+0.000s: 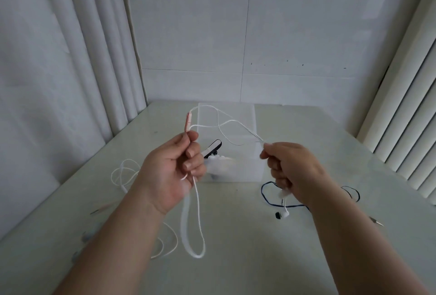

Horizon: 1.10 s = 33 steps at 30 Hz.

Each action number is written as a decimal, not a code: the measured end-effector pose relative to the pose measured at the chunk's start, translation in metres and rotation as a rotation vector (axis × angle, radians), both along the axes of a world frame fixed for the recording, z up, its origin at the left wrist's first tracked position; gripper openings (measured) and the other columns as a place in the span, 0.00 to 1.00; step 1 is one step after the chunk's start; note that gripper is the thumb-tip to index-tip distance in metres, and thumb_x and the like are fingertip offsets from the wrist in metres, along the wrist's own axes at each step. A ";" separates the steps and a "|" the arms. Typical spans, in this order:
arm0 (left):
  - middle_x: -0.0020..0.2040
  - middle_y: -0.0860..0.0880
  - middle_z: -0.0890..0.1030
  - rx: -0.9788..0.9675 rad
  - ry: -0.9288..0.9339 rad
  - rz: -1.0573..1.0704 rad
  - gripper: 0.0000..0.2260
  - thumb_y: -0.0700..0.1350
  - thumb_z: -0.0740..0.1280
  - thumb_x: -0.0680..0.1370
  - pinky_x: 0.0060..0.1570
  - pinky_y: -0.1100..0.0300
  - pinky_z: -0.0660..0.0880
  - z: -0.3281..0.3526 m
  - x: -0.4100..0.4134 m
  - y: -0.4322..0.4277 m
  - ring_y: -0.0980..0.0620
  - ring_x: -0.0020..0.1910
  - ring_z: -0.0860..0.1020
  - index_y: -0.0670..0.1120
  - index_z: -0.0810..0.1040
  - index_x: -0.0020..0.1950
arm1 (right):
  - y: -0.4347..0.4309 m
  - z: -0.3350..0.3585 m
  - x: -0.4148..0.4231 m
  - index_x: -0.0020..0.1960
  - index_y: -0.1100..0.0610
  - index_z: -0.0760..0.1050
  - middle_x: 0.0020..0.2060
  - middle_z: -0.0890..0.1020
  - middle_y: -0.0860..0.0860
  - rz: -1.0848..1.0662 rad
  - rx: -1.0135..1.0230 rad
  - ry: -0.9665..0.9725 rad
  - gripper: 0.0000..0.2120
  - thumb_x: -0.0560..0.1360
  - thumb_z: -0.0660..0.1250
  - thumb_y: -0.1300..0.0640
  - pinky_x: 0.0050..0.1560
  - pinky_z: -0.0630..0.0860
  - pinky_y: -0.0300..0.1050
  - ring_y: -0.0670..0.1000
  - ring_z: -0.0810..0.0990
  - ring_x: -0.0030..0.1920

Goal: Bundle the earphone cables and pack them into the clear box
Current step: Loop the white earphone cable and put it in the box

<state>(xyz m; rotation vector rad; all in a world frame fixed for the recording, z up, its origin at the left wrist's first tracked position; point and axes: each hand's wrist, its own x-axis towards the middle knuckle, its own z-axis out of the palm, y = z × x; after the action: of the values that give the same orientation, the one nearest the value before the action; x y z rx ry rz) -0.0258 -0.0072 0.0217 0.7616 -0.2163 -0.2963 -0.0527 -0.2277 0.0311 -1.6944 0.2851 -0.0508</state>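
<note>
My left hand and my right hand hold one white earphone cable above the table, in front of the clear box. The left hand pinches it just below a pink inline remote, and a long loop hangs down from that fist. The right hand grips the thin strands stretched across from the remote; white earbuds dangle below it. Inside the box lies a black and white bundle.
A second white cable lies loose on the table at the left, partly under my left forearm. A dark blue cable sprawls at the right, under my right wrist. Curtains hang left; blinds stand right.
</note>
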 end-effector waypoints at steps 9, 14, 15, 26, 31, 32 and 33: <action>0.28 0.52 0.67 0.042 0.018 0.317 0.11 0.41 0.55 0.83 0.23 0.66 0.60 -0.010 0.004 -0.017 0.57 0.21 0.61 0.44 0.74 0.43 | 0.028 -0.006 -0.004 0.38 0.58 0.76 0.27 0.76 0.50 0.156 -0.054 0.088 0.14 0.79 0.60 0.55 0.26 0.58 0.39 0.48 0.63 0.24; 0.30 0.51 0.67 0.053 0.060 0.686 0.13 0.42 0.53 0.84 0.24 0.63 0.60 -0.016 0.007 -0.016 0.56 0.23 0.61 0.46 0.72 0.43 | 0.034 -0.007 -0.010 0.45 0.57 0.78 0.26 0.78 0.42 0.303 -0.167 0.142 0.09 0.76 0.66 0.51 0.26 0.60 0.35 0.47 0.61 0.23; 0.30 0.51 0.67 0.054 0.059 0.724 0.13 0.42 0.52 0.84 0.25 0.62 0.59 -0.016 0.007 -0.015 0.56 0.24 0.61 0.47 0.72 0.43 | 0.035 -0.006 -0.011 0.46 0.57 0.79 0.29 0.81 0.42 0.327 -0.160 0.159 0.12 0.76 0.66 0.47 0.27 0.60 0.36 0.47 0.60 0.24; 0.30 0.51 0.66 0.095 -0.044 0.923 0.13 0.41 0.53 0.84 0.25 0.61 0.61 -0.013 0.003 -0.020 0.54 0.23 0.61 0.47 0.72 0.42 | 0.043 -0.003 -0.019 0.55 0.55 0.77 0.33 0.85 0.47 0.584 -0.232 0.306 0.13 0.72 0.72 0.52 0.28 0.58 0.36 0.46 0.58 0.23; 0.30 0.50 0.68 0.040 -0.022 0.904 0.10 0.39 0.56 0.81 0.28 0.60 0.62 -0.011 0.001 -0.020 0.53 0.23 0.64 0.47 0.71 0.41 | 0.042 -0.007 -0.010 0.44 0.53 0.83 0.23 0.67 0.48 0.468 -0.315 0.306 0.06 0.68 0.70 0.58 0.30 0.64 0.37 0.50 0.58 0.24; 0.30 0.49 0.68 0.030 -0.011 0.886 0.09 0.38 0.57 0.80 0.28 0.59 0.63 -0.011 0.001 -0.020 0.52 0.23 0.65 0.46 0.70 0.40 | 0.040 -0.007 -0.007 0.41 0.53 0.82 0.25 0.70 0.49 0.397 -0.267 0.300 0.05 0.70 0.67 0.58 0.29 0.66 0.37 0.50 0.59 0.25; 0.30 0.49 0.69 0.016 0.004 0.852 0.09 0.38 0.58 0.79 0.29 0.59 0.64 -0.011 0.001 -0.019 0.52 0.24 0.66 0.46 0.70 0.40 | 0.038 -0.007 -0.005 0.38 0.54 0.80 0.28 0.72 0.50 0.307 -0.184 0.283 0.07 0.70 0.64 0.58 0.28 0.66 0.37 0.50 0.60 0.26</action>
<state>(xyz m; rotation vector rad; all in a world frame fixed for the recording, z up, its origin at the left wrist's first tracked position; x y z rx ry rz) -0.0247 -0.0265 0.0111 0.8041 0.1247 0.5077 -0.0576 -0.1894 0.0236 -1.9122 0.2316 0.4037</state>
